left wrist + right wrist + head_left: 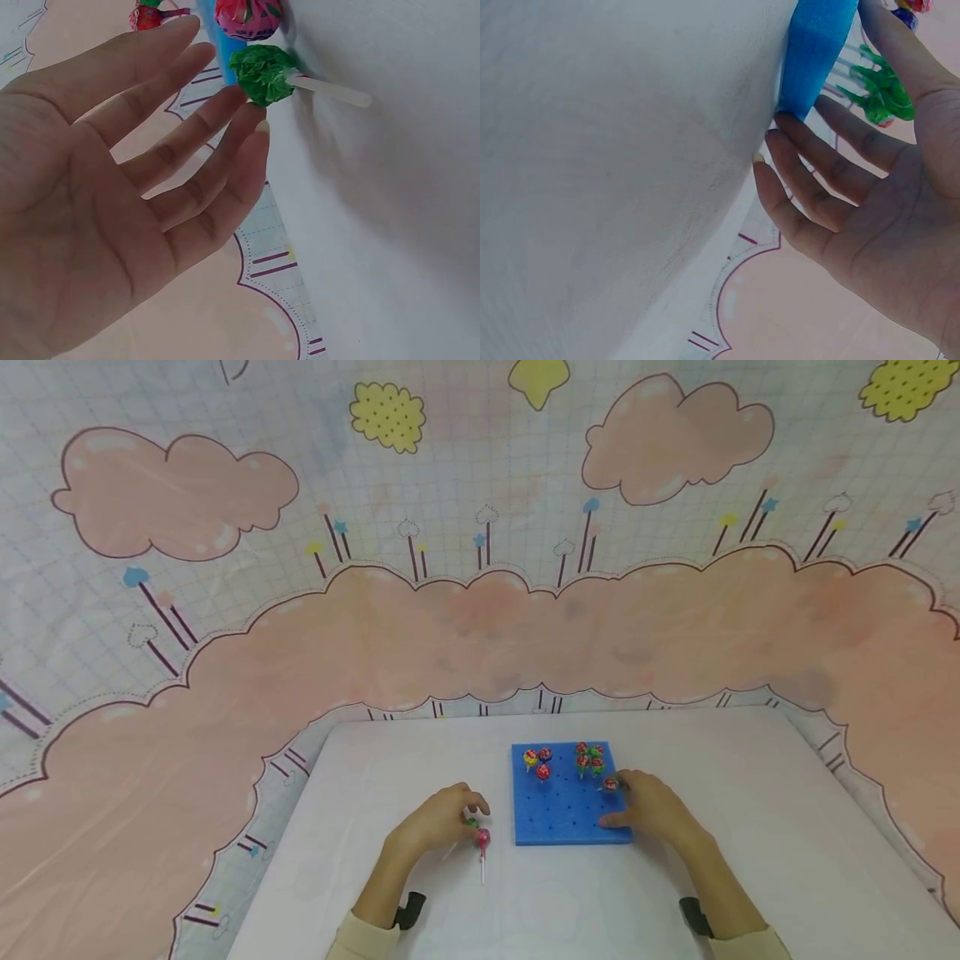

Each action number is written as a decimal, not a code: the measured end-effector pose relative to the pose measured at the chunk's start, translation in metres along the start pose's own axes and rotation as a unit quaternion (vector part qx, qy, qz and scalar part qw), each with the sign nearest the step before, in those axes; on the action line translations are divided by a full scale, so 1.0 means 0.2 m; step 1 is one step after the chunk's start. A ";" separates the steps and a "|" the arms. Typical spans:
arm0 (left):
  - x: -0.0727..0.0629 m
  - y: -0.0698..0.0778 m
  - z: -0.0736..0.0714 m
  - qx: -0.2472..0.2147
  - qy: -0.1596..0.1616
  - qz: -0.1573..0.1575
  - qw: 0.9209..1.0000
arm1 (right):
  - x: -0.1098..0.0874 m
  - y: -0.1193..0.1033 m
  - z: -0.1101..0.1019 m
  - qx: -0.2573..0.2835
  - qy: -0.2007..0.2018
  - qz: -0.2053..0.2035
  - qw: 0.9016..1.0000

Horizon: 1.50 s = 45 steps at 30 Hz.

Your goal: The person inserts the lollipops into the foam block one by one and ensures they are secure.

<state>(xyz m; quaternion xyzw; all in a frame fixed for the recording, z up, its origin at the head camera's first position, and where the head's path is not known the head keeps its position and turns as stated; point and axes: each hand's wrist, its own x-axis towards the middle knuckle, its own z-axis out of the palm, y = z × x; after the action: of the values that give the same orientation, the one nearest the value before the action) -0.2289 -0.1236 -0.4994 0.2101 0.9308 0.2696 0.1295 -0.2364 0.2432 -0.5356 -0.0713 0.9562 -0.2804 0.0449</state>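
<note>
My left hand (438, 820) hovers over the table beside two loose lollipops, its fingers loosely extended. One is a green-wrapped lollipop (262, 75), right at the fingertips in the left wrist view, its white stick pointing away. A pink lollipop (483, 838) lies next to it, stick toward me. At the right side of a blue foam board (555, 833), my right hand (651, 806) rests with the thumb over the top and fingertips at the side edge (806, 67). Close to its index finger, a tilted lollipop (611, 785) is on the board.
Three lollipops (543, 772) stand in the board's back left corner. Several green-wrapped lollipops (597, 766) cluster at the back right. Rows of small holes dot the board. A white table (420, 760) surrounds it, with a patterned cloth (495, 635) behind.
</note>
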 end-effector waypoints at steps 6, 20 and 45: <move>0.00 -0.02 0.01 0.013 0.016 0.004 1.000 | -0.01 -0.01 0.00 -0.001 0.006 -0.006 1.000; 0.02 -0.09 0.04 0.005 0.007 0.011 1.000 | -0.01 -0.01 0.01 0.001 0.005 -0.005 1.000; -0.01 -0.06 -0.01 -0.006 0.023 0.008 1.000 | -0.01 0.01 0.00 0.000 0.007 -0.014 1.000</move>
<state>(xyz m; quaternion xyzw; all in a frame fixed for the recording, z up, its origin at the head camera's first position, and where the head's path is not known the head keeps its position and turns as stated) -0.2328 -0.1348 -0.5037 0.2109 0.9300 0.2812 0.1073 -0.2355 0.2442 -0.5363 -0.0824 0.9555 -0.2813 0.0344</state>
